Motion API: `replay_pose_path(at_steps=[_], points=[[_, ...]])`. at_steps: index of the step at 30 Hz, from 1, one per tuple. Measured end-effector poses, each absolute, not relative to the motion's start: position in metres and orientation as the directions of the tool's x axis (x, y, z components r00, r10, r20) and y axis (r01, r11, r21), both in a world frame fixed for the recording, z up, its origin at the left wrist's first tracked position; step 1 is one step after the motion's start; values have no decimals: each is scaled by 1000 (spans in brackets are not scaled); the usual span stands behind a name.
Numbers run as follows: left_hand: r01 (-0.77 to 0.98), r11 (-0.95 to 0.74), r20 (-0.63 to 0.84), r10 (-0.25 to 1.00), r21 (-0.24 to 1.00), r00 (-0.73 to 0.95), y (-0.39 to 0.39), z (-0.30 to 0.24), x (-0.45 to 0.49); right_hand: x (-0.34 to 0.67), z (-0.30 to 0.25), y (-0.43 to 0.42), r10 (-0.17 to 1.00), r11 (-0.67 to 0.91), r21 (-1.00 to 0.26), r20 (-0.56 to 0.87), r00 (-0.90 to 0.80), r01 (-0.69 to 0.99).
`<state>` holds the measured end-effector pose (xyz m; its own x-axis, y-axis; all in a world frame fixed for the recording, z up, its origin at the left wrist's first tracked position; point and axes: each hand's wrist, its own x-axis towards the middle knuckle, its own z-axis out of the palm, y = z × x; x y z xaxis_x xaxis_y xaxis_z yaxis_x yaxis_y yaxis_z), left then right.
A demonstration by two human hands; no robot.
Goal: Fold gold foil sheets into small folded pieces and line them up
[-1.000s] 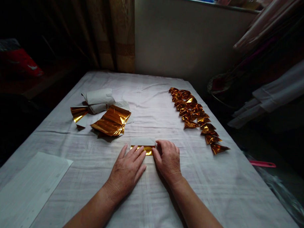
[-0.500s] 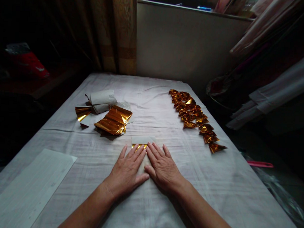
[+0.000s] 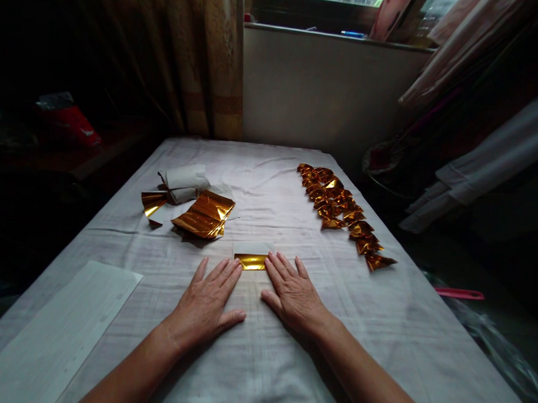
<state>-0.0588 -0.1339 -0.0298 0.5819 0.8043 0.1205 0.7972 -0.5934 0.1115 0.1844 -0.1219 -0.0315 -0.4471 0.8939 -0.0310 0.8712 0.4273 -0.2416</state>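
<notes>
A sheet of gold foil paper (image 3: 252, 262) lies before me, its near part folded over so that a gold strip shows, with a pale back edge beyond. My left hand (image 3: 208, 296) rests flat, fingertips at the strip's left end. At the right end, the fingertips of my right hand (image 3: 294, 290) press on the paper. Both hands have straight fingers and grip nothing. Past the left hand sits a stack of gold foil sheets (image 3: 204, 215). Folded gold foil pieces (image 3: 333, 198) stand in rows along the table's right side.
The table carries a white cloth (image 3: 263, 354). A pale flat board or sheet (image 3: 61, 335) lies at the near left. Behind the stack are a grey-white paper bundle (image 3: 185, 178) and a curled foil sheet (image 3: 153, 203). Something pink and handle-like (image 3: 460, 293) shows beyond the right edge.
My hands have moved apart along the fold, the left one clearly to the left, uncovering more of the gold strip. The camera view has tilted up slightly.
</notes>
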Motion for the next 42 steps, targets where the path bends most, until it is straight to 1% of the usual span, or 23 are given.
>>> replay_pose_path(at_steps=[4, 6, 9, 12, 16, 23, 26, 30, 34, 37, 40, 42], points=[[817, -567, 227, 813, 103, 536, -127, -19, -44, 185, -33, -122, 891, 441, -229, -3, -454, 868], [780, -616, 243, 778, 110, 579, -122, -18, -31, 185, -35, -122, 891, 445, -217, 10, -454, 869], [721, -679, 194, 733, 140, 652, -115, -22, -17, 187, -38, -122, 888, 454, -212, 21, -460, 866], [725, -670, 141, 742, 161, 655, -113, -29, -20, 187, -40, -122, 883, 463, -219, 28, -468, 859], [736, -661, 91, 750, 147, 655, -118, -34, -43, 186, -37, -122, 886, 453, -234, 16, -463, 860], [765, -626, 72, 779, 153, 623, -122, -33, -64, 185, -30, -120, 890, 440, -243, -11, -456, 864], [783, -606, 103, 796, 142, 597, -122, -34, -64, 183, -26, -115, 891, 437, -225, -23, -453, 871], [800, -587, 158, 808, 122, 568, -121, -35, -63, 177, -21, -101, 895, 441, -172, 14, -446, 881], [794, -589, 171, 807, 153, 566, -119, -36, -56, 169, -16, -87, 905, 422, -150, 16, -425, 894], [804, -569, 235, 816, 173, 527, -116, -36, -47, 164, -13, -84, 926, 375, -156, 10, -378, 914], [806, -559, 295, 818, 197, 495, -112, -33, -41, 161, -14, -90, 932, 361, -188, 78, -353, 913], [807, -553, 318, 818, 208, 479, -107, -29, -38, 159, -16, -95, 912, 406, -231, 162, -376, 884]])
